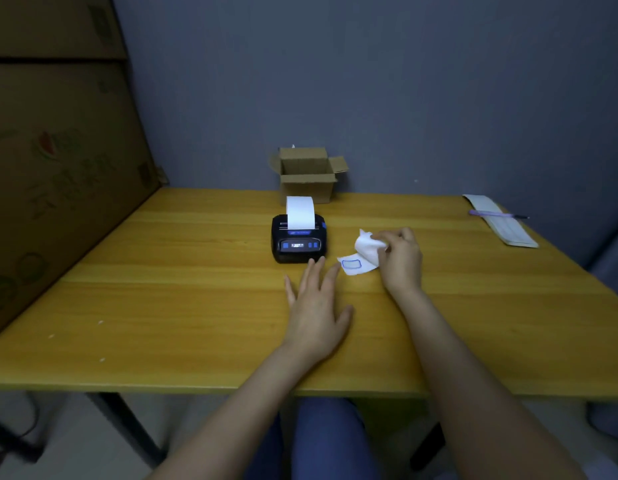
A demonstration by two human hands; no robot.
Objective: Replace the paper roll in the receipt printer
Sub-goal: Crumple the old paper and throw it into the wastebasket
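A small black receipt printer [298,241] sits on the wooden table [162,289], with a strip of white paper [300,211] curling up out of its top slot. To its right my right hand [399,259] is shut on a loose white paper strip [364,252]; the strip's free end bears a blue rectangle and lies on the table. My left hand [318,306] rests flat and open on the table just in front of the printer, fingers spread, holding nothing.
An open small cardboard box [307,174] stands behind the printer against the grey wall. Large cardboard boxes [58,168] line the left side. A paper pad [499,220] with a purple pen [497,213] lies at the far right of the table.
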